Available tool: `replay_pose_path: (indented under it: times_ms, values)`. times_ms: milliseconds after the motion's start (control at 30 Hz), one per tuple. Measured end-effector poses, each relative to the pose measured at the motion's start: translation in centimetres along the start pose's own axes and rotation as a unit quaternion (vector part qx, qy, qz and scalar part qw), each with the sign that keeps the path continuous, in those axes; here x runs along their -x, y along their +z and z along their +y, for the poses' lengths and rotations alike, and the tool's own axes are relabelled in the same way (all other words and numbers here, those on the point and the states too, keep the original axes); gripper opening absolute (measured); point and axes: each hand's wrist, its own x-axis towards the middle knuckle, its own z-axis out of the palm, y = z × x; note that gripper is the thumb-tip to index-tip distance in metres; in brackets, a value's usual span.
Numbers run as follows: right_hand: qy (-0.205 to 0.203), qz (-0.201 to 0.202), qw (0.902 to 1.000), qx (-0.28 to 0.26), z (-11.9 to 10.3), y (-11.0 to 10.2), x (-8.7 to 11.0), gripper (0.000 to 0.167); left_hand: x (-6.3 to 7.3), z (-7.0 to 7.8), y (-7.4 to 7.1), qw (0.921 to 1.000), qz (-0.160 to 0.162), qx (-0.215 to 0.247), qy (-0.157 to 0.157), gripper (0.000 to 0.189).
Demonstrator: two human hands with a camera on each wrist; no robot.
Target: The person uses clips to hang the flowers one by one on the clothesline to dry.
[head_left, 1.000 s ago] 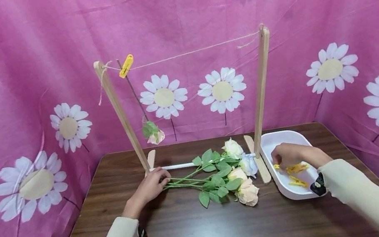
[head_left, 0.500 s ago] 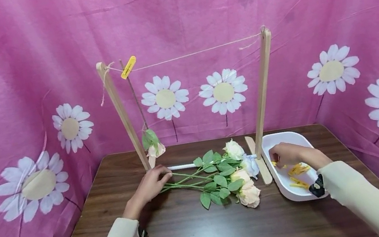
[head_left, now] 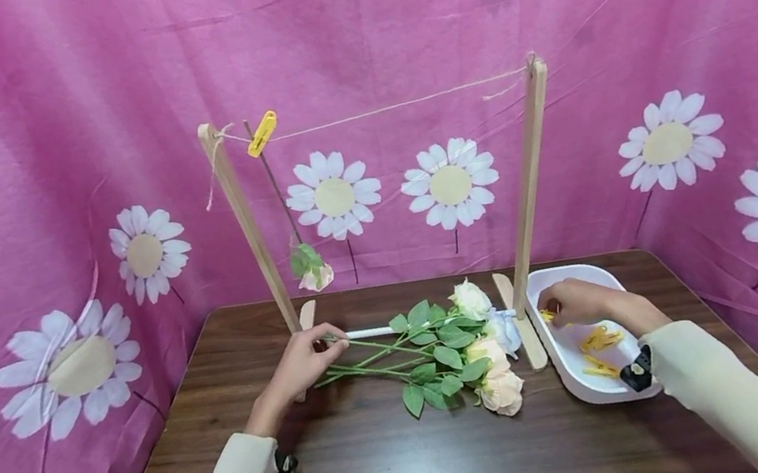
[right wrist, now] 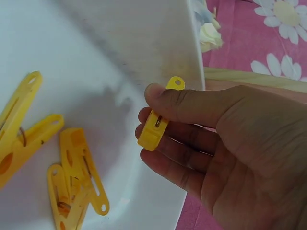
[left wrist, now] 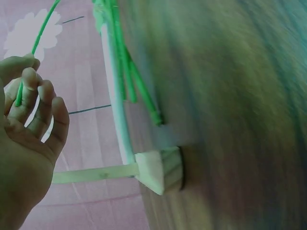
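Between thumb and fingertips my left hand (head_left: 299, 367) pinches a green rose stem (left wrist: 42, 33), its cut end showing below the fingers in the left wrist view. The other rose stems (left wrist: 129, 81) lie lower, apart from the hand. In the head view the rose heads (head_left: 501, 388), cream, peach and pale blue, point right; which bloom belongs to the pinched stem is unclear. My right hand (head_left: 577, 301) is over a white basin (head_left: 564, 381), pinching a yellow clothespin (right wrist: 154, 128). Several loose yellow clothespins (right wrist: 79, 177) lie in the basin.
A wooden frame with a left post (head_left: 248, 226) and right post (head_left: 530, 184) carries a twine line (head_left: 394, 107). One rose (head_left: 315, 277) hangs head down from it by a yellow clothespin (head_left: 262, 134). A white bar (head_left: 369, 332) joins the posts low down.
My left hand has taken a single stem between its fingertips and raised it slightly from the others. The right hand stays in the basin with little movement. The hanging rose swings slightly.
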Motion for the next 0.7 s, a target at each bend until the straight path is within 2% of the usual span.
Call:
replay_pose_path:
  times_ms: [133,267,400,500,567,700]
  values:
    - [0.019,0.016,0.9996,-0.015,0.1,-0.5,0.1,0.017,-0.2,0.8,-0.3,0.9976,-0.001,0.058,-0.038,0.010]
    - [0.049,0.022,0.9974,-0.049,-0.2,-1.2,0.2,0.022,-0.5,1.8,-0.5,0.9925,0.000,0.113,-0.048,0.014]
    - [0.081,0.015,0.9924,-0.091,-0.5,-1.7,0.3,0.030,-1.0,2.8,-0.3,0.9839,0.000,0.176,-0.029,0.017]
    - [0.092,0.023,0.9917,-0.087,-0.8,-2.0,0.4,0.031,-1.4,3.6,0.1,0.9755,-0.007,0.220,0.005,0.019]
    - [0.099,0.034,0.9912,-0.081,-1.0,-2.2,0.5,0.032,-1.6,4.2,0.4,0.9680,-0.017,0.249,0.021,0.020]
    - [0.115,0.051,0.9884,-0.085,-1.6,-2.9,0.3,0.032,-2.0,5.1,1.2,0.9512,-0.035,0.305,0.033,0.021]
